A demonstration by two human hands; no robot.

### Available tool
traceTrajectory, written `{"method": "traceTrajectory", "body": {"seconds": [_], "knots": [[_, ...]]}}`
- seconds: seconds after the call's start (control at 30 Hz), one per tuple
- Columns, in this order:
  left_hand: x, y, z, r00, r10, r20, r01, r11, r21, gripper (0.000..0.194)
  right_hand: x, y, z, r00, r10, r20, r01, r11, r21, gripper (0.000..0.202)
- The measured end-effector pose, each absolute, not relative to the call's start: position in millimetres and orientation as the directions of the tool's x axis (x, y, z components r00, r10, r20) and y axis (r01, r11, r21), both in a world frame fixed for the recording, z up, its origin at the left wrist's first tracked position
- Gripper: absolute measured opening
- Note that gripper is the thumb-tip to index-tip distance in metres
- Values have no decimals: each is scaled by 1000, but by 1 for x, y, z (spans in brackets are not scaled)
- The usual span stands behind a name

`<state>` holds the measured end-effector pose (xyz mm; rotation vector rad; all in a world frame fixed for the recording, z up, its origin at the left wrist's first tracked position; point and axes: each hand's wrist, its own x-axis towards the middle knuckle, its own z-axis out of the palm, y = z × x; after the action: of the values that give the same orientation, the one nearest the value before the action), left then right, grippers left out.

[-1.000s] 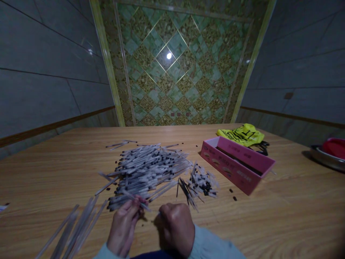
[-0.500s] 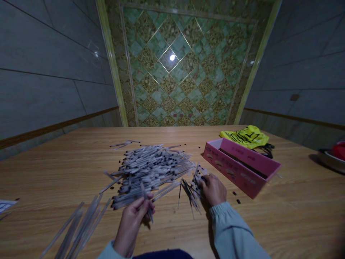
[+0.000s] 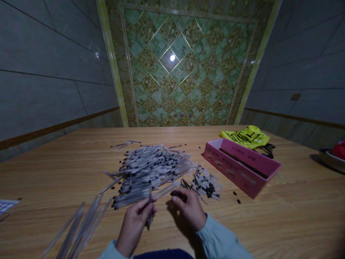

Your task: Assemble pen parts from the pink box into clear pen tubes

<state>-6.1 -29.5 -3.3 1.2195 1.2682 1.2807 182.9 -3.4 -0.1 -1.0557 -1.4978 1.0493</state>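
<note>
Your work is spread over a wood-grained table (image 3: pixel 283 223), light brown with its streaks running across; beyond it rises a back wall (image 3: pixel 178 90) of green and gold diamond tiles with a bright reflection, and grey walls (image 3: pixel 54 79) flank you on both sides. To your right on the table stands a long, open pink box (image 3: pixel 234 174), with a yellow bag (image 3: pixel 246 137) printed in black behind it. A broad heap of thin tubes (image 3: pixel 153 165) lies ahead of you, many with black ends, and just right of it a smaller pile of clear and black pieces (image 3: pixel 206 181). Your left hand (image 3: pixel 137 217) pinches one slim tube (image 3: pixel 150 192) between thumb and fingers, at the near edge of the heap; it looks straight, greyish and translucent, with a dark upper end. Your right hand (image 3: pixel 190 207) is near it, thumb and forefinger close together; something dark shows at the tips, but you cannot tell whether they grip a piece.
</note>
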Motion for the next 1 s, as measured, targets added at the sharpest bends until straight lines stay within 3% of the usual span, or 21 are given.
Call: {"method": "traceTrajectory", "body": {"seconds": [0.13, 0.23, 0.4, 0.5, 0.6, 0.8, 1.0], "knots": [[-7, -30, -4, -59, 997, 53, 82, -48, 995, 32, 175, -12, 1, -230, 961, 152, 22, 162, -987, 25], [-9, -31, -4, -54, 984, 169, 298, -145, 943, 27, 177, -12, 2, -197, 960, 201, 14, 208, -978, 26], [-16, -35, -6, 116, 876, 468, 691, -409, 596, 25, 183, -8, 4, -162, 941, 298, 87, 315, -945, 26], [-18, -37, -4, 229, 839, 493, 827, -435, 357, 30, 185, -7, 2, -185, 938, 292, 199, 326, -924, 29], [-17, -38, -2, 302, 818, 490, 869, -447, 210, 28, 185, -7, -2, -202, 941, 273, 358, 331, -873, 37], [-14, -39, 2, 367, 819, 440, 870, -470, 148, 29, 183, -10, 0, -233, 933, 273, 475, 354, -805, 34], [-16, -40, 5, 374, 849, 373, 873, -458, 169, 30, 187, -11, 4, -273, 900, 340, 452, 432, -780, 11]]}}
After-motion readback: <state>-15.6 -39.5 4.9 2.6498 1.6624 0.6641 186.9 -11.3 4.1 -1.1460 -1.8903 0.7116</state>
